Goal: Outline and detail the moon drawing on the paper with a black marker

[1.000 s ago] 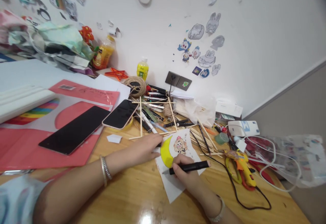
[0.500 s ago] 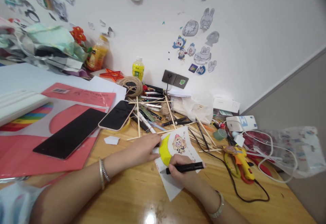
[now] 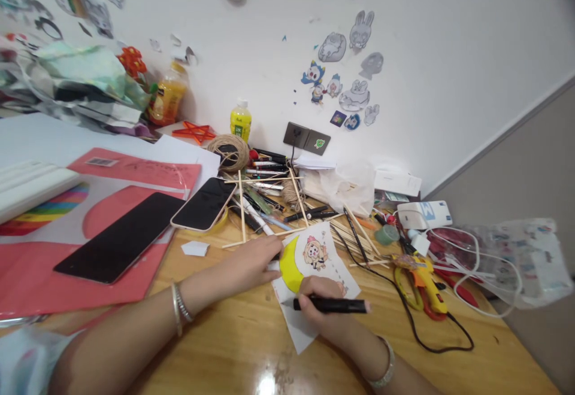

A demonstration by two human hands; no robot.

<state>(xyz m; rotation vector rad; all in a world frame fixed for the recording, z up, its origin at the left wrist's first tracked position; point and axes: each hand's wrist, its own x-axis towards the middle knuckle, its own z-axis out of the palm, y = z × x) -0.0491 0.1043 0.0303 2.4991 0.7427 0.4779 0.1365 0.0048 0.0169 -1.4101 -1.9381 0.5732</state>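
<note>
Right hand (image 3: 327, 321): we're gripping a black marker (image 3: 335, 305), illustrated paper (image 3: 299, 324) lying beneath; left hand (image 3: 257, 264): we're touching its edge, grip unclear

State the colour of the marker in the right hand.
The marker is black with a pinkish end, seen best in the head view.

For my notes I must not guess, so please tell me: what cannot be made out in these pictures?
Head view:
Paper: partly hidden under the right hand.
Small marks on the paper: too small to read.
Marker: its tip is too blurred to show whether it touches the paper.
Left hand: too blurred near the thumb to show whether it grips anything.
White object: cut off by the left edge.
</note>
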